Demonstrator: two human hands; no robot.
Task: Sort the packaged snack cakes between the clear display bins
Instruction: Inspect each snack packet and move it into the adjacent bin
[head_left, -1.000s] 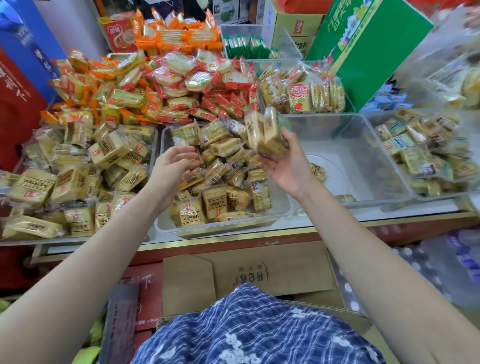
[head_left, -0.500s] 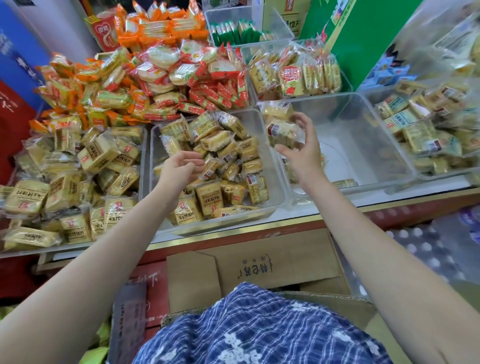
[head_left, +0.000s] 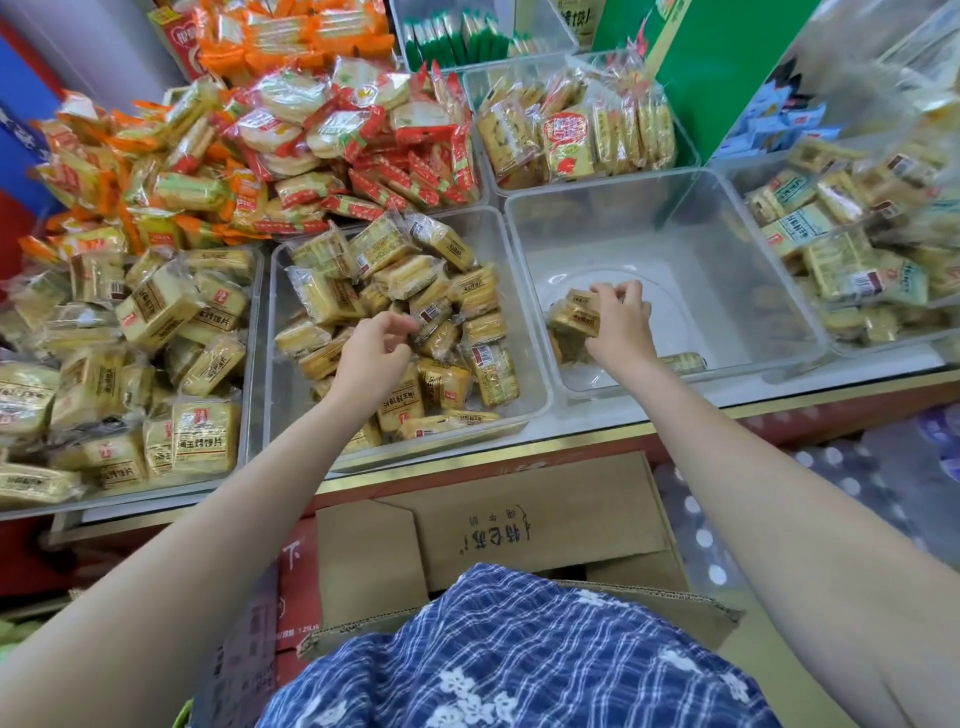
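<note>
Green carton (head_left: 727, 78) stands at the back right, tilted, leaning over the rear bins. Small clear tub of green-and-white stick packs (head_left: 457, 39) just left of it. Orange-wrapped wafer packs (head_left: 291, 31) heaped at the back left, a red box with a heart (head_left: 179, 39) beside them. Below the counter edge: open brown cardboard box (head_left: 519, 525) with printed characters, flaps up. Shrink-wrapped water bottles (head_left: 857, 478) to its right. Blue plaid cloth (head_left: 519, 660) at bottom centre.

middle bin (head_left: 535, 364): clear, sitting piled with yellow snack cakes (head_left: 441, 312), all jumbled
right bin (head_left: 769, 270): clear, holding just a few cakes (head_left: 574, 314) lying at its near-left corner
</note>
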